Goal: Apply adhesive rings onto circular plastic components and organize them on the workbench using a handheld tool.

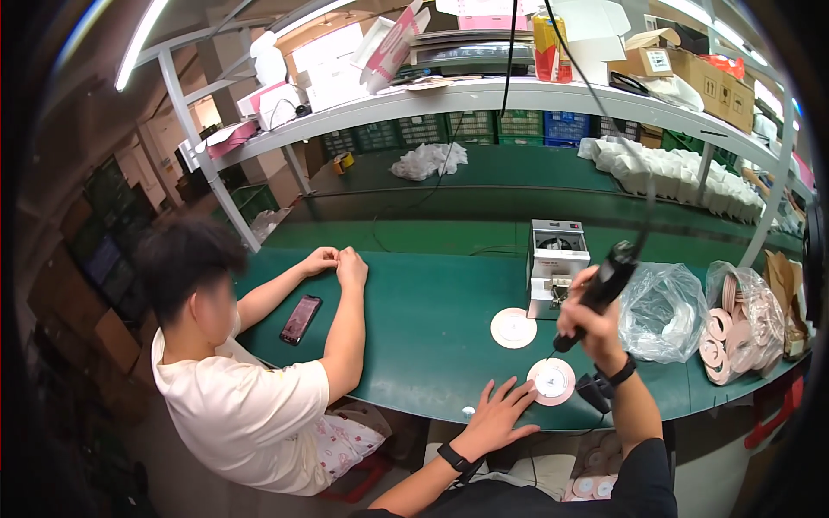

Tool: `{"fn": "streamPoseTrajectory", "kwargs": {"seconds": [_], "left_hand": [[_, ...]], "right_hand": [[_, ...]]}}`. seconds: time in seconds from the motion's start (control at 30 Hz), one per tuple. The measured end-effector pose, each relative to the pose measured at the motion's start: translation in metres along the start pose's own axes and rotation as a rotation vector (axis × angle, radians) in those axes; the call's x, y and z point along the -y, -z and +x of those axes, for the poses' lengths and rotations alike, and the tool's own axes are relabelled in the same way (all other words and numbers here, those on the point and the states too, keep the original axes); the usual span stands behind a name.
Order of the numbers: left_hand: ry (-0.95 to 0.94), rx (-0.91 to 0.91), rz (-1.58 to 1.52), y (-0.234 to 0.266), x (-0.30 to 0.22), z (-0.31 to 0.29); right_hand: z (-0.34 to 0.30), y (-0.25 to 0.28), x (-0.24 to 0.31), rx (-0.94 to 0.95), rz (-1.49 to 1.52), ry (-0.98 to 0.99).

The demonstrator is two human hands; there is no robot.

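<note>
My right hand point(585, 318) is shut on a black electric screwdriver point(601, 290) hung from a cable. Its tip points down at a round white and pink disc point(552, 381) near the bench's front edge. My left hand point(499, 414) lies flat and open on the green bench, fingertips touching the disc's left rim. A second white disc point(514, 328) lies further back on the bench. A small grey box-shaped machine point(555, 263) stands just behind the screwdriver.
A person in a white shirt point(242, 406) sits to my left, hands together on the bench, with a dark phone point(300, 319) beside one arm. Clear plastic bags point(663, 311) and a bag of pink discs point(741, 324) lie at the right. A shelf point(484, 97) holds cardboard boxes.
</note>
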State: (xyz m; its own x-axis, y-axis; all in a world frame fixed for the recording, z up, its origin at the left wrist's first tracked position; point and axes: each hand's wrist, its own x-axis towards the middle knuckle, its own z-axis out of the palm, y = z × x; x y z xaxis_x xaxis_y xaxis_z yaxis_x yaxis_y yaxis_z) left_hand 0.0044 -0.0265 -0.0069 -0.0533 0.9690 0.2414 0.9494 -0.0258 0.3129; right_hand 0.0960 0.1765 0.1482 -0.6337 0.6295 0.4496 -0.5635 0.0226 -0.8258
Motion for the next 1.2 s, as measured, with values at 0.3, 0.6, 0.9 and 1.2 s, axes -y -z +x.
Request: {"fn": "streamPoseTrajectory", "kwargs": {"seconds": [0.3,0.6,0.9,1.2], "left_hand": [[-0.549,0.288,-0.125,-0.009,-0.058,0.048],[0.058,0.178,0.384,0.059,0.032,0.104],[-0.026,0.288,0.244,0.032,0.048,0.074],[-0.032,0.283,0.21,0.032,0.008,0.032]], "right_hand": [[-0.008,-0.025,0.108,0.214,0.075,0.452],[-0.046,0.006,0.13,0.16,0.127,0.528],[-0.034,0.016,0.11,0.12,0.19,0.491],[-0.029,0.027,0.057,0.097,0.185,0.287]]}}
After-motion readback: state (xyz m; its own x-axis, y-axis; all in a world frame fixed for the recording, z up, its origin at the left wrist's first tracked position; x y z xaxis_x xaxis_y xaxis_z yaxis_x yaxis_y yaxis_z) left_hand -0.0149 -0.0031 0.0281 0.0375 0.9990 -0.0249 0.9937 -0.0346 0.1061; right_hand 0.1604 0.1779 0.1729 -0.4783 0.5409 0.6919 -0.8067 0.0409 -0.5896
